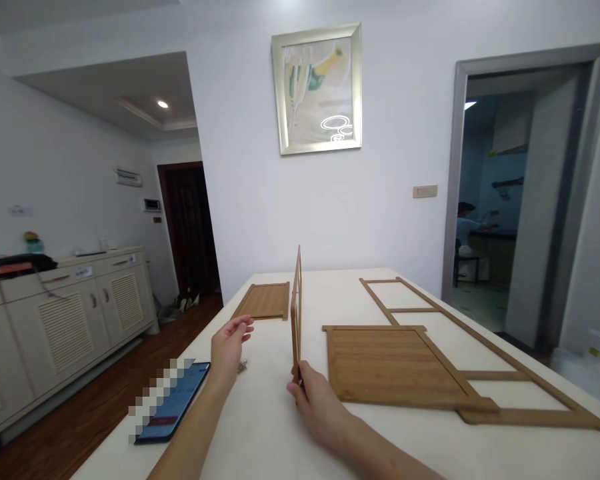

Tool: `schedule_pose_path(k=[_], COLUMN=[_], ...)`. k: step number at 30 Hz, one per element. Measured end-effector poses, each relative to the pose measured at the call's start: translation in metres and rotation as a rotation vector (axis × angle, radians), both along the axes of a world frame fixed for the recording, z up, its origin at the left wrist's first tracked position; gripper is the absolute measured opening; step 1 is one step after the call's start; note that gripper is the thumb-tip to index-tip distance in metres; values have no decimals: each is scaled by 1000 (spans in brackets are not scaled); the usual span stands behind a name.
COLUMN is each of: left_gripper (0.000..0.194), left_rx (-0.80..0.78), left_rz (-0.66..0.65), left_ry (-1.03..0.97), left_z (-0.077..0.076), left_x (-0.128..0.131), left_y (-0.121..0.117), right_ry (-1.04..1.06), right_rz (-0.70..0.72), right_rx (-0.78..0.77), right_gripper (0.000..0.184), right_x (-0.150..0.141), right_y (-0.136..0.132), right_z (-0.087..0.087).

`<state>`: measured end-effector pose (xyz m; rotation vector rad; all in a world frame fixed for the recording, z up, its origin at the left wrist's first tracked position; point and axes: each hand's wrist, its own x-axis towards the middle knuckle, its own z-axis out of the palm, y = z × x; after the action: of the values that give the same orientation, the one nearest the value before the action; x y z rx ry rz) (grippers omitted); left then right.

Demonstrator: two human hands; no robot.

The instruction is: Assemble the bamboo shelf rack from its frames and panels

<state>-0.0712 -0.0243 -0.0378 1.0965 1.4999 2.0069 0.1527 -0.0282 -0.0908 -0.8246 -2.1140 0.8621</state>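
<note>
My right hand (317, 403) grips the lower end of a thin brown wooden frame (297, 313), held upright and seen almost edge-on above the table. My left hand (230, 343) is raised to its left, apart from the frame. Its fingers are curled together, and anything small between them cannot be made out. Just beside the left wrist lie a few small metal pieces, apparently screws (243, 367). A small wooden panel (265, 301) lies flat beyond my left hand. Right of my right hand lies a larger wooden panel (395, 367), partly over a long open wooden frame (490, 340).
The pale table (260, 440) reaches the wall, with a phone (173, 403) near its left edge. A white cabinet (75, 320) stands at left. Through the doorway at right, a person (465, 230) sits in another room.
</note>
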Motion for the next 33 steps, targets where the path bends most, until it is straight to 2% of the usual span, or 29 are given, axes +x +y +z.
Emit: schedule_pose_path(k=[3, 7, 10, 20, 26, 33], left_gripper=[43, 16, 4, 18, 22, 21], left_rx=[-264, -459, -552, -771, -837, -863], left_rz=[75, 114, 129, 51, 62, 78], left_ry=[332, 588, 708, 1015, 1115, 1160], left_z=[-10, -22, -29, -38, -46, -47], left_x=[-39, -60, -60, -46, -42, -39], left_y=[-5, -8, -9, -3, -1, -2], right_ry=[10, 15, 8, -14, 0, -3], right_rz=[10, 10, 3, -13, -31, -32], right_rx=[-7, -10, -15, -21, -9, 3], right_gripper=[6, 7, 7, 6, 7, 8], right_x=[1, 1, 0, 1, 3, 3], right_y=[0, -1, -1, -2, -5, -4], right_z=[1, 2, 1, 2, 3, 2])
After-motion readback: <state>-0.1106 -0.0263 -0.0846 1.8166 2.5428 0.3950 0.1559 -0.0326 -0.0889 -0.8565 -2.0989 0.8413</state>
